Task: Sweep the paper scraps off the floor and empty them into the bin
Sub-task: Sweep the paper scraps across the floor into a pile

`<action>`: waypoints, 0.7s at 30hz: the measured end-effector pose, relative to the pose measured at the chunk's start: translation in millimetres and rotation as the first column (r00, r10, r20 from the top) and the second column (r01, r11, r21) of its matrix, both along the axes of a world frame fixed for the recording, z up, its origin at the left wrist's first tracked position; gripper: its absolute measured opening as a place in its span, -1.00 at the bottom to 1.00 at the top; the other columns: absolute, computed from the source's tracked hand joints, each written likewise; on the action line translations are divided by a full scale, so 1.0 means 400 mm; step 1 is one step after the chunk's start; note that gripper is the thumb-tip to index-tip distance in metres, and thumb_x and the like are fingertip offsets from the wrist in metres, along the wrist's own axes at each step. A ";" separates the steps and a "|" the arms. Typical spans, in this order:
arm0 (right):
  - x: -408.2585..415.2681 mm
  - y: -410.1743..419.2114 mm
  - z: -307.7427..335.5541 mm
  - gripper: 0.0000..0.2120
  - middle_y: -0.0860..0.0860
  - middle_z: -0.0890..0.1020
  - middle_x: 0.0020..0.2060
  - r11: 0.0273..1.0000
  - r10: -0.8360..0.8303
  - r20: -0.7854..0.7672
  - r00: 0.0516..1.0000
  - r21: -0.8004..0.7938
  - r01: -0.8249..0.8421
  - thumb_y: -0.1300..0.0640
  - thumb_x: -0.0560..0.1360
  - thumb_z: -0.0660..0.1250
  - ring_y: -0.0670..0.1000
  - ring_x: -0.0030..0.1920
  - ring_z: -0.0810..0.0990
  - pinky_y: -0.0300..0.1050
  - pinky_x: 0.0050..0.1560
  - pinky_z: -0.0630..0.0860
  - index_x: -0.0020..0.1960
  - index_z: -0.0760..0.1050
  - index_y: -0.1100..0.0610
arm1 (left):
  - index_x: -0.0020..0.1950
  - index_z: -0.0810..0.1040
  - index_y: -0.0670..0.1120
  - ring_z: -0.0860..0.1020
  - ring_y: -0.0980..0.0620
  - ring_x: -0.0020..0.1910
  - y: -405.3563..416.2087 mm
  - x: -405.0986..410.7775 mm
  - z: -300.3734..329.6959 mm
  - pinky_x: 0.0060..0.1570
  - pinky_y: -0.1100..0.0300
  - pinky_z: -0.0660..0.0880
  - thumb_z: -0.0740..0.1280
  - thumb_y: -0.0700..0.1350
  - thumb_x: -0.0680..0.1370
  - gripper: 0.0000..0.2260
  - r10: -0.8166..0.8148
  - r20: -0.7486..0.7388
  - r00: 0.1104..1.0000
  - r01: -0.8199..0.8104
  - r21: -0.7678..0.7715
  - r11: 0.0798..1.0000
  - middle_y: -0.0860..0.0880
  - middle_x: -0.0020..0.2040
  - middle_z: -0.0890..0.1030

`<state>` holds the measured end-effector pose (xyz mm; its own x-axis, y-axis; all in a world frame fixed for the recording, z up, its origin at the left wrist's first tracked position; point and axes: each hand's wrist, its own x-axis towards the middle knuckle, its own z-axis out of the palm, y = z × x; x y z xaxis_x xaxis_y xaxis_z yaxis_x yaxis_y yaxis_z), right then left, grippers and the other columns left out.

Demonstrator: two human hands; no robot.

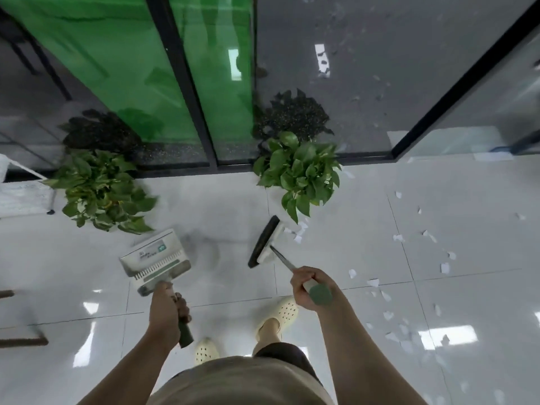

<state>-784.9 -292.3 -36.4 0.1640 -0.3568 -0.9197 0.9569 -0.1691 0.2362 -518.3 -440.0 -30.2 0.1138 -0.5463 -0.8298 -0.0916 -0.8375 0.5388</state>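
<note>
While broom (267,242) nears scraps (299,230), plant (299,171) crowds.

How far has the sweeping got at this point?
Early. Nothing looks collected: the dustpan, held by the left hand, shows no scraps inside. The right hand grips the broom, whose head sits beside a few paper scraps. Many scraps still lie across the floor at right. No bin is in view.
</note>
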 end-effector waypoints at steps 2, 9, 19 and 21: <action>-0.082 0.059 0.025 -0.82 -0.05 0.35 -0.49 0.991 -0.047 -0.022 0.999 0.123 0.050 0.39 0.45 0.25 -0.05 -0.66 0.35 -0.29 -0.67 0.37 -0.17 0.35 0.14 | -0.26 0.30 0.03 0.20 0.11 -0.66 -0.012 -0.100 -0.008 -0.50 0.27 0.20 0.13 0.00 0.58 -0.79 -0.009 0.017 1.000 0.009 0.011 1.000 0.08 -0.57 0.26; -0.176 0.209 0.029 -0.85 0.08 0.41 -0.63 0.885 0.308 -0.207 0.929 0.420 -0.200 0.34 0.36 0.34 0.03 -0.70 0.41 -0.24 -0.56 0.44 -0.29 0.38 0.20 | -0.29 0.28 0.00 0.14 0.09 -0.71 -0.022 -0.411 -0.007 -0.42 0.19 0.15 0.16 0.03 0.52 -0.78 -0.127 0.046 0.991 0.123 0.070 0.990 0.07 -0.62 0.22; -0.198 0.146 0.111 -0.79 0.08 0.33 -0.47 0.913 0.010 -0.402 0.916 0.376 0.155 0.46 0.46 0.05 0.03 -0.54 0.32 -0.24 -0.57 0.36 -0.23 0.28 0.21 | -0.21 0.22 -0.01 0.17 0.03 -0.60 -0.062 -0.631 0.022 -0.36 0.16 0.15 0.14 0.05 0.56 -0.78 -0.255 -0.027 0.967 0.256 0.043 0.966 -0.04 -0.47 0.27; -0.174 0.085 0.151 -0.78 0.05 0.30 -0.53 0.931 -0.098 -0.405 0.909 0.286 0.227 0.45 0.49 0.07 -0.02 -0.62 0.29 -0.28 -0.62 0.34 -0.22 0.27 0.17 | -0.19 0.24 0.01 0.24 -0.01 -0.47 -0.086 -0.647 0.018 -0.35 0.11 0.20 0.12 0.07 0.55 -0.81 -0.340 -0.036 0.940 0.341 0.021 0.940 -0.44 -0.22 0.46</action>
